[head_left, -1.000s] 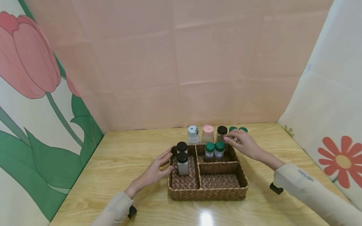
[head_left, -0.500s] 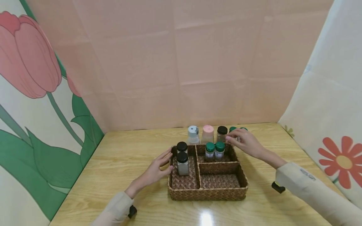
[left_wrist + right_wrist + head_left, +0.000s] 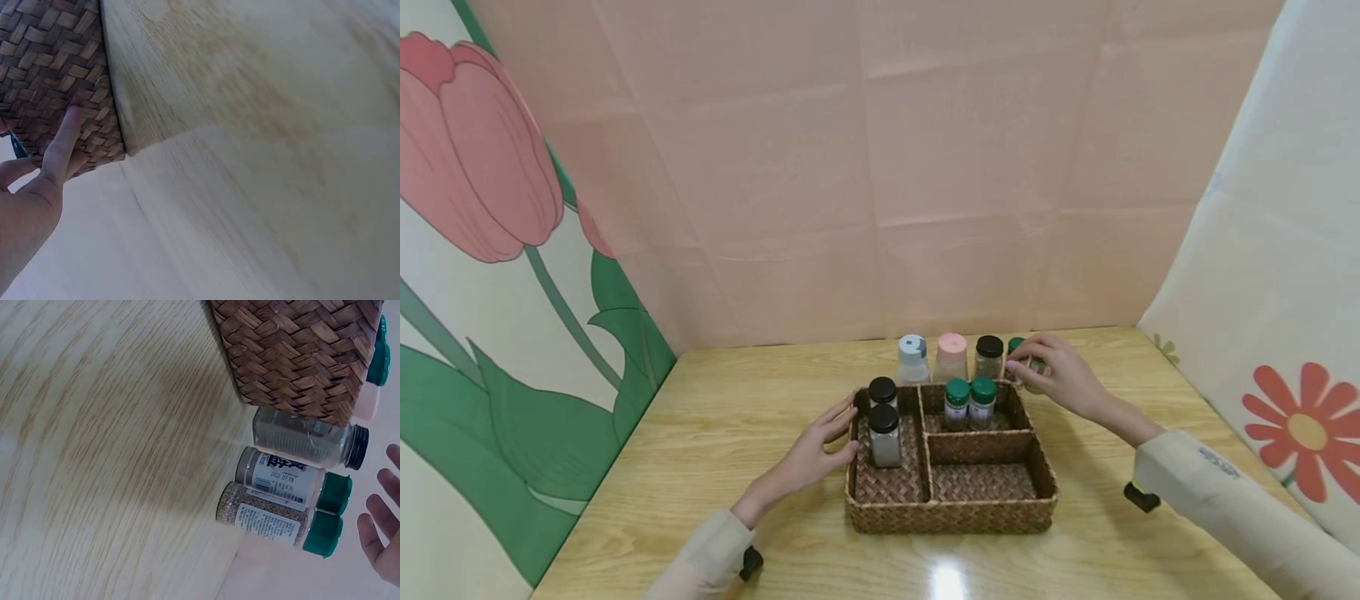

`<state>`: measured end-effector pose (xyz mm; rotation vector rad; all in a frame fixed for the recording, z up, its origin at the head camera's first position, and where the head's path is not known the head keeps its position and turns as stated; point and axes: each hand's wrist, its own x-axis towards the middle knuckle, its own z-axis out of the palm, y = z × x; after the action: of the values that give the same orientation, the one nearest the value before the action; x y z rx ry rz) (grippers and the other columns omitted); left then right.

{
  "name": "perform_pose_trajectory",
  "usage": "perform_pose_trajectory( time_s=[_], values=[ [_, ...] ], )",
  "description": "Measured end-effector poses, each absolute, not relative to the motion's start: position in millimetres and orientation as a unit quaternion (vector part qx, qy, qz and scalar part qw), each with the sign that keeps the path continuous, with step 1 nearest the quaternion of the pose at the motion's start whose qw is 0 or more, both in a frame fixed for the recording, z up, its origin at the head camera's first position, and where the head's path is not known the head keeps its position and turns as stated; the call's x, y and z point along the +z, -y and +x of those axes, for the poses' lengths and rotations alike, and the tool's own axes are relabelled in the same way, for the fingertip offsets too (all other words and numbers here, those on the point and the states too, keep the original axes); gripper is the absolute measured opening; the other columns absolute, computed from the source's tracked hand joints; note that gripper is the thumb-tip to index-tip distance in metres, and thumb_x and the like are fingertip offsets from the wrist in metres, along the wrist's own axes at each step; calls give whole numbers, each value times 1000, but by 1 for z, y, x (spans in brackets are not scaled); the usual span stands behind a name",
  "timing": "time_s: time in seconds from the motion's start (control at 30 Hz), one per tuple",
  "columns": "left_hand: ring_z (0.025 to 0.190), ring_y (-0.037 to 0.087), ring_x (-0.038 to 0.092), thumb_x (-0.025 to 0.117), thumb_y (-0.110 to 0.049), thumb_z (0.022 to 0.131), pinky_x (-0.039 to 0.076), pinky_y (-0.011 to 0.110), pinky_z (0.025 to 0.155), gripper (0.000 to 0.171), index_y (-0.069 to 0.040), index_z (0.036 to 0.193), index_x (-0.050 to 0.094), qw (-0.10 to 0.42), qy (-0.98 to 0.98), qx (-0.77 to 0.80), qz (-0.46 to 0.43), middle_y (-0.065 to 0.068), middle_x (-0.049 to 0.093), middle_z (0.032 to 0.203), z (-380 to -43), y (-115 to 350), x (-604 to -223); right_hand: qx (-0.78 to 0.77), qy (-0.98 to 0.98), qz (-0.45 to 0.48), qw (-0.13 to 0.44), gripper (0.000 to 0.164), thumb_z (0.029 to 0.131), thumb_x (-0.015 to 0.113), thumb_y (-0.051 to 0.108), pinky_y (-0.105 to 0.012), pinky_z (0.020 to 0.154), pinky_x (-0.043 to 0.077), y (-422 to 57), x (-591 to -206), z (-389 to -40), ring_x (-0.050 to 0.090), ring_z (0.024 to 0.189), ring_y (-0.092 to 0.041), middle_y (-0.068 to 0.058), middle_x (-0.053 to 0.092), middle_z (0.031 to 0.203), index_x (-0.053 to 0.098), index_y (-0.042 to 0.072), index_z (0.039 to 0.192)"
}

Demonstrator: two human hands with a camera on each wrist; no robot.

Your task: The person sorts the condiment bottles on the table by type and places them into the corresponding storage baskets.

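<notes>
A woven basket [image 3: 955, 515] with three compartments stands on the table. My left hand [image 3: 814, 450] touches its left side with extended fingers; in the left wrist view one finger [image 3: 62, 140] lies against the woven outer wall. Two black-lidded jars [image 3: 885, 437] stand in the left compartment, two green-capped spice bottles [image 3: 981, 404] in the back right one. My right hand [image 3: 1060, 375] hovers behind the basket's back right corner. In the right wrist view its fingers are apart from the green caps of two spice bottles [image 3: 269, 522], one with brown grains, and hold nothing.
Behind the basket stand a bottle with a pale blue cap [image 3: 913, 358], one with a pink cap [image 3: 952, 357] and a black-lidded jar [image 3: 988, 357]. The wooden table [image 3: 752, 392] meets a pink cloth backdrop [image 3: 865, 208] at the back.
My right hand has shifted slightly right, away from the black-lidded jar and over the rightmost green-capped bottle, covering its cap. My left hand and the basket have stayed put.
</notes>
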<state>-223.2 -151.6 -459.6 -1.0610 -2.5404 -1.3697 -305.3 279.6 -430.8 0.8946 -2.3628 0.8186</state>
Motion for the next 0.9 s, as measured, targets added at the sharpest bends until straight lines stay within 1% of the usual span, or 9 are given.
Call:
perform_pose_trajectory(
  time_s=[0.1,0.17,0.27,0.4,0.57,0.7,0.9],
  values=[
    [138,43,34,62,-3,98,45,49,101,56,12,146,36,35,827,-443,-344,25,23,158,-228,155,-468,295,864,320,252,13,89,75,10,-53,79,49,-281,-432,-306,58,102,-34,-14,64,110,74,6,101],
    [139,41,35,62,-7,98,45,48,102,57,11,146,37,35,828,-439,-346,23,24,158,-230,156,-469,291,865,316,261,14,87,77,9,-57,83,46,-281,-433,-307,56,105,-37,-17,63,111,74,5,100],
    [139,40,34,62,-10,99,44,46,103,57,10,146,38,37,830,-433,-350,22,24,159,-230,157,-470,283,864,312,276,16,84,78,6,-56,82,45,-282,-433,-308,55,102,-36,-17,62,109,74,4,99],
    [140,40,33,61,-13,100,43,47,104,57,12,146,37,39,832,-426,-353,22,24,158,-230,157,-469,271,863,308,296,19,80,81,3,-53,80,42,-284,-433,-309,54,98,-36,-18,61,109,74,3,98],
    [140,40,33,61,-12,100,42,48,105,57,12,146,37,41,834,-422,-353,23,24,158,-230,157,-469,264,864,298,308,24,77,83,1,-54,81,38,-288,-434,-310,50,101,-39,-20,58,113,73,2,99],
    [140,40,33,62,-9,99,42,47,105,56,13,145,38,44,833,-422,-355,23,25,158,-231,157,-469,262,865,290,314,26,75,83,1,-55,82,37,-292,-436,-314,48,102,-41,-21,57,113,72,1,99],
    [140,39,33,62,-10,99,43,46,104,57,13,145,38,44,833,-421,-356,23,25,158,-231,157,-470,263,866,284,316,28,75,84,2,-55,82,36,-296,-438,-317,46,104,-41,-21,57,113,72,1,101]
  ],
)
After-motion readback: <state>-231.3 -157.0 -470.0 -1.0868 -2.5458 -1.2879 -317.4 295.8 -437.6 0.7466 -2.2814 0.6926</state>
